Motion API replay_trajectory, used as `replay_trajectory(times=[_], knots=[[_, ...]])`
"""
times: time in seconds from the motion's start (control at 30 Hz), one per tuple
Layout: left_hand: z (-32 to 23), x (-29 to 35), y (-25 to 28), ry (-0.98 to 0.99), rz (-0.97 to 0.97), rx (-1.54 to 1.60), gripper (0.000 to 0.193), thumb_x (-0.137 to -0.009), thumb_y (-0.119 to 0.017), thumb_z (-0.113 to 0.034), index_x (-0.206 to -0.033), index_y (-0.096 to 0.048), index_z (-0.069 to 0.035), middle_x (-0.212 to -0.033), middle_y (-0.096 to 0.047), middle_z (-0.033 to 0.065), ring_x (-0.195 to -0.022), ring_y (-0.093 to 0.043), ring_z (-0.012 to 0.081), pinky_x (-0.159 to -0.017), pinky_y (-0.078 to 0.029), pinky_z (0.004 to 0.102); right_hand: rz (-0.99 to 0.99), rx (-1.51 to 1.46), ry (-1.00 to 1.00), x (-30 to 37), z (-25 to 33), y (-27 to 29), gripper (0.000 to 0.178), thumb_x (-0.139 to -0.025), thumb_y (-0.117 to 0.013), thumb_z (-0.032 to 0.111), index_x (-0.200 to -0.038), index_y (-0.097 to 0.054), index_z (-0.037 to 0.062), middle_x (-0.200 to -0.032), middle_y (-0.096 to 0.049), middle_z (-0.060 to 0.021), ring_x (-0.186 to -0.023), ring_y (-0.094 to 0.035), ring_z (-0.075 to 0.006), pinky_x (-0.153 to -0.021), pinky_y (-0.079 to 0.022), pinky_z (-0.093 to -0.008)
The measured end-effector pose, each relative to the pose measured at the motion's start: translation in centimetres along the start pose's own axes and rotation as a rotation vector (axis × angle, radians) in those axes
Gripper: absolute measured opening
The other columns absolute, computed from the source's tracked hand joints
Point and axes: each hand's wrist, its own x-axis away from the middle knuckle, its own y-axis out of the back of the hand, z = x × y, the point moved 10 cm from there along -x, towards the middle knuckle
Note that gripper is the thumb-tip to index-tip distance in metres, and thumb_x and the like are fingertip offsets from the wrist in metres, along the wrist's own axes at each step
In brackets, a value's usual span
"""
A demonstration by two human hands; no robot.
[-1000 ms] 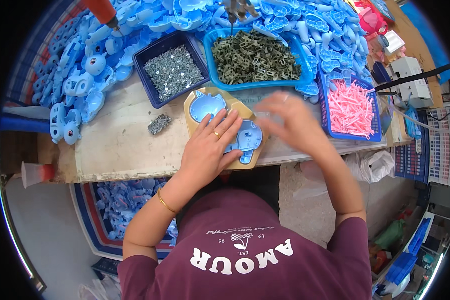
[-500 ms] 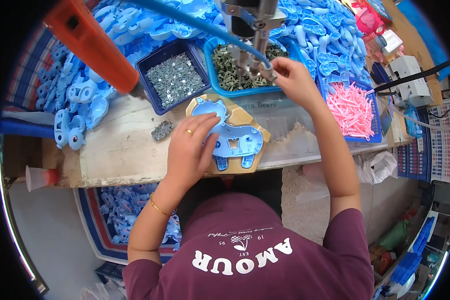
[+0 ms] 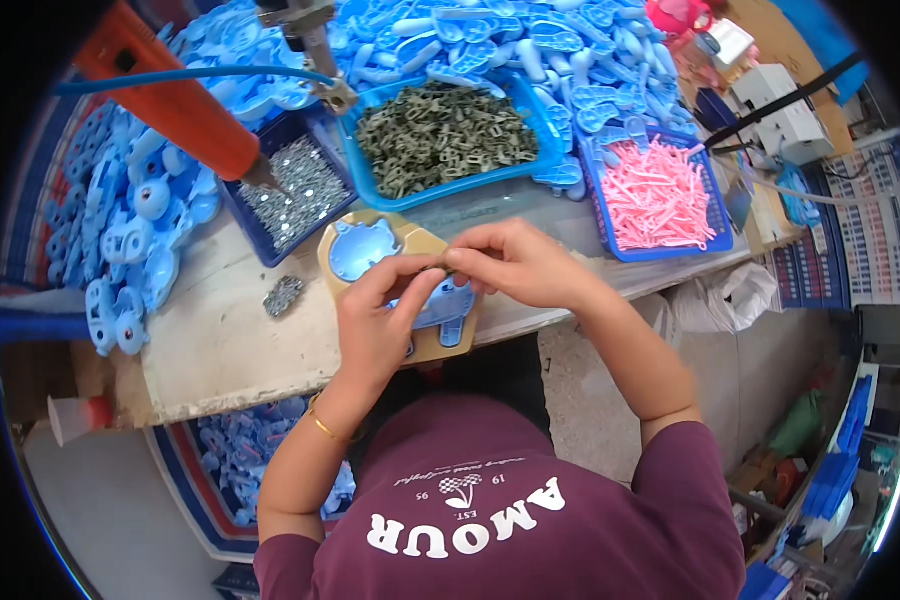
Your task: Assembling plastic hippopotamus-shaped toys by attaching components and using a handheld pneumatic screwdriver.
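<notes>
My left hand and my right hand meet fingertip to fingertip over the fixture. Both pinch a small dark green piece, mostly hidden by the fingers. Below them, a light blue animal-shaped toy half lies hollow side up in a tan holding block; my fingers cover its middle. Beyond my hands stands a bright blue tray heaped with dark green plastic clips.
An orange electric screwdriver hangs over a navy tray of screws. More screws lie on the table. To the right, a blue basket holds pink sticks. Blue shells pile up behind. A metal tool head hangs overhead.
My right hand has come from the green clips back to the fixture, meeting my left hand at the small piece. My head view has shifted to the right.
</notes>
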Motion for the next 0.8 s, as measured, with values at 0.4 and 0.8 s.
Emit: replay_trajectory(times=[0.4, 0.8], knots=[[1.8, -0.1, 2.7, 0.081, -0.015, 0.133, 0.015, -0.097, -0.068, -0.008, -0.107, -0.071, 0.003, -0.098, -0.073, 0.0049, -0.088, -0.068, 0.0105, -0.081, -0.054, 0.0246, -0.778, 1.041, -0.172, 7.3, -5.8, 22.9, 0.027, -0.084, -0.074, 0.024, -0.105, -0.072, 0.0072, -0.091, -0.073, -0.0122, -0.084, -0.070, -0.0276, -0.076, -0.054, -0.0383], [3.0, -0.6, 5.2, 0.238, -0.065, 0.212, 0.018, -0.102, -0.061, -0.014, -0.102, -0.066, 0.004, -0.095, -0.073, 0.0092, -0.087, -0.072, 0.0140, -0.076, -0.056, 0.0242, -0.578, 0.912, 0.317, 5.3, 4.2, 11.8, 0.017, -0.098, -0.056, 0.004, -0.110, -0.067, 0.0011, -0.098, -0.065, -0.0131, -0.090, -0.063, -0.0286, -0.080, -0.049, -0.0375]])
